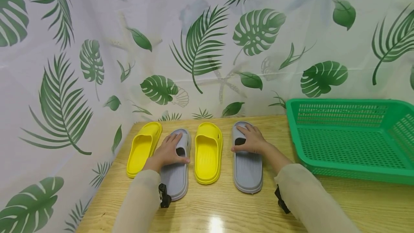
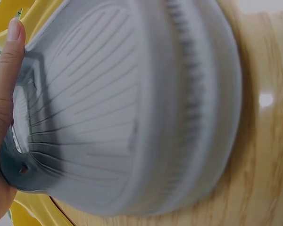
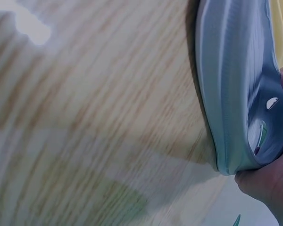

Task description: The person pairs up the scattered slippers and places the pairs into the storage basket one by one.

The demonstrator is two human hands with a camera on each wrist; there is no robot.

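Note:
Two grey slippers and two yellow slippers are set in a row on the wooden table, toes toward the patterned backdrop. My left hand [image 1: 168, 152] grips the left grey slipper [image 1: 176, 181] across its strap, thumb on the right side. In the left wrist view this slipper's ribbed footbed [image 2: 89, 89] fills much of the picture. My right hand [image 1: 253, 141] holds the other grey slipper [image 1: 248, 172] over its strap, thumb toward the left edge. One yellow slipper [image 1: 207, 157] lies between the grey ones; another yellow slipper [image 1: 139, 150] is at the far left, beside my left hand.
A green mesh basket [image 1: 339, 166] stands on the table to the right of my right hand. Behind the row hangs a white sheet [image 1: 213, 100] printed with green leaves. Bare wood of the tabletop [image 1: 213, 208] shows in front of the slippers.

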